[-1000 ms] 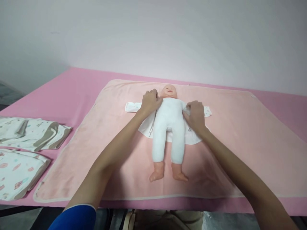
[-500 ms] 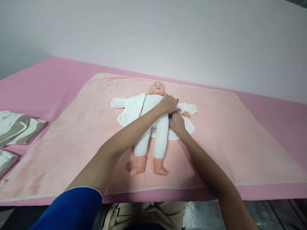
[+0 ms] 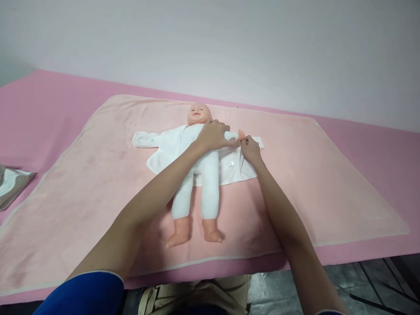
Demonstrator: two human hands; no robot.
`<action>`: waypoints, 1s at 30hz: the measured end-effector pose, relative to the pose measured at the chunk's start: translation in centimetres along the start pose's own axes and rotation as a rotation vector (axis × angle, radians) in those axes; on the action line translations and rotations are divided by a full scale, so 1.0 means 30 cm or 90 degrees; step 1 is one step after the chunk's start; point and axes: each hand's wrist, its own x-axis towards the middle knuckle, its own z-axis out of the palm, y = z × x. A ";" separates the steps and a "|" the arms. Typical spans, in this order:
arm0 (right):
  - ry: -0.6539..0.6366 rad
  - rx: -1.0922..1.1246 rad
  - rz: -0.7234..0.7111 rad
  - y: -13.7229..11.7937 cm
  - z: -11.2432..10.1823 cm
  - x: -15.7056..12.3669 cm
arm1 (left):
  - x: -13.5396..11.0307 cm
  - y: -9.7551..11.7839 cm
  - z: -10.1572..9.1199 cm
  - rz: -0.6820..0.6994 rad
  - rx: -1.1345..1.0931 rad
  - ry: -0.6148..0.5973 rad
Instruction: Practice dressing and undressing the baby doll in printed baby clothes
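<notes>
A baby doll [image 3: 210, 170] with a white cloth body lies on its back, head away from me. Beneath it is spread a white baby shirt [image 3: 160, 151], one sleeve stretched out to the left. My left hand [image 3: 214, 134] is closed around the doll's arm on the right side, near the shoulder. Beside the doll's small hand [image 3: 241, 134], my right hand [image 3: 252, 151] has its fingers closed on the shirt near the right sleeve. Part of that sleeve [image 3: 259, 142] shows past my knuckles. My fingers hide the exact grip on the cloth.
A light pink blanket [image 3: 328, 188] with a pale edge lies under the doll on a pink-covered table [image 3: 65, 100]. At the left edge is a folded patterned cloth [image 3: 15, 186]. A plain wall [image 3: 229, 52] rises behind the table.
The doll's right-side arm is raised from the sleeve's opening area and points outward. My right hand has moved up and right along the shirt. The view has shifted slightly right.
</notes>
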 end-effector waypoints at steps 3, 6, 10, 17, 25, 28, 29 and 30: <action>0.012 0.041 0.029 0.027 -0.040 0.021 | 0.000 -0.007 0.007 0.025 0.025 -0.038; 0.046 0.043 0.020 0.002 -0.075 0.011 | 0.010 -0.009 0.027 0.050 0.060 -0.076; 0.079 -0.013 -0.124 -0.092 -0.085 -0.031 | 0.046 -0.004 0.065 0.033 0.053 -0.074; 0.002 -0.092 -0.231 -0.271 -0.017 -0.079 | 0.070 0.008 0.041 -0.133 -0.133 0.162; 0.072 -0.084 -0.189 -0.003 -0.131 -0.305 | -0.401 -0.154 -0.156 -0.167 -0.031 0.204; 0.014 -0.109 -0.133 0.120 -0.155 -0.373 | -0.617 -0.288 -0.192 -0.333 0.084 0.167; -0.015 -0.113 -0.124 0.132 -0.156 -0.376 | -0.657 -0.323 -0.199 -0.384 0.117 0.134; -0.052 -0.113 -0.116 0.128 -0.155 -0.368 | -0.678 -0.348 -0.205 -0.424 0.138 0.088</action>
